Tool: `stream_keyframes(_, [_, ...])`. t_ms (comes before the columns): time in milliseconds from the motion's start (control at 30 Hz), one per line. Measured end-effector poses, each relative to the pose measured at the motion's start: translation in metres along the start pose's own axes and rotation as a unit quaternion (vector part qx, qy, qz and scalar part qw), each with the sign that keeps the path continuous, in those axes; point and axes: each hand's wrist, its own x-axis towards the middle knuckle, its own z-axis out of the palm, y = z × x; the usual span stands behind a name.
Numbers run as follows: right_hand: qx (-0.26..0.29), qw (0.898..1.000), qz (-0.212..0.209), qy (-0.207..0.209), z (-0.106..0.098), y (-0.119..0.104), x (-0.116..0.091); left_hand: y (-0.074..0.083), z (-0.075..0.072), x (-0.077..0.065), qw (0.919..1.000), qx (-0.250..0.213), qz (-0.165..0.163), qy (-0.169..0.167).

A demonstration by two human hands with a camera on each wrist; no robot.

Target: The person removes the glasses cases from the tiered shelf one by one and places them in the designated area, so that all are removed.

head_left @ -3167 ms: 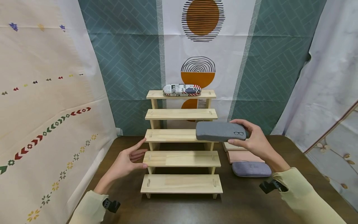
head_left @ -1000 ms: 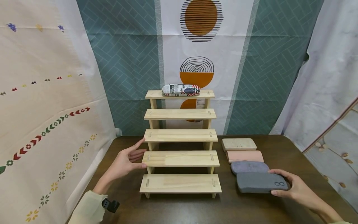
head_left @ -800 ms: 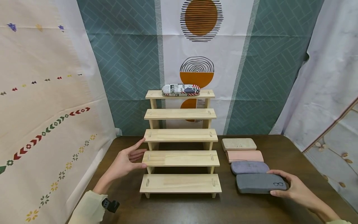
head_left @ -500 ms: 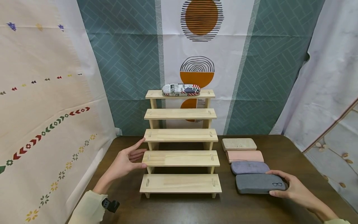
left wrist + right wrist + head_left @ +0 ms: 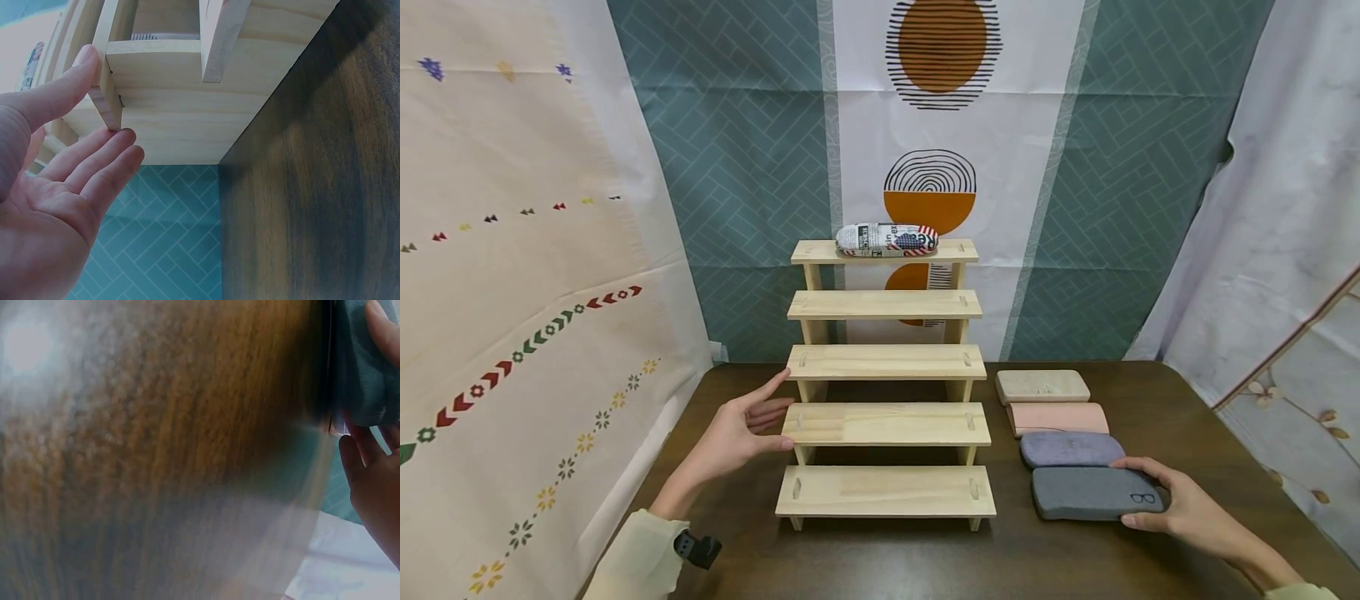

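Note:
My left hand (image 5: 739, 429) is at the left side of a wooden stepped display stand (image 5: 886, 423). In the left wrist view, its thumb and fingertips lie on opposite edges of one plank's end, the fingers fairly straight. The index fingertip meets the step above. My right hand (image 5: 1183, 508) grips the right end of a grey glasses case (image 5: 1082, 493) with a small spectacles print, thumb in front and fingers behind. That case lies at the front of a row, close against a purple glasses case (image 5: 1071, 449). The right wrist view shows only part of the grey case (image 5: 369, 369).
Behind the purple case lie a pink case (image 5: 1057, 418) and a cream case (image 5: 1042, 386). A newspaper-print glasses case (image 5: 887, 240) rests on the top step. The brown table (image 5: 880, 562) is bordered by hanging cloths (image 5: 737, 167) at the back and sides.
My right hand has brought the grey case from beside the third step down to the front of the row at right, then nudged it slightly nearer and leftward. The left hand stays put.

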Motion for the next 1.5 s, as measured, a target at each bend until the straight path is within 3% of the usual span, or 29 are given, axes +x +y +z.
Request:
stream_keyframes(167, [-0.030,0.998,-0.048,0.014,0.0005,0.0044,0.0008,-0.0003,0.0000,0.0004,1.0000,0.001,0.002,0.000])
stream_keyframes(300, [-0.044,0.997,-0.062,0.020,0.0011,0.0065,0.0023,-0.0008,0.0000,0.0004,1.0000,0.003,0.001,0.000])
stream_keyframes(1500, [-0.056,0.996,-0.060,0.024,0.0038,0.0070,0.0018,0.0000,-0.0001,-0.0002,0.9999,0.009,0.000,-0.004])
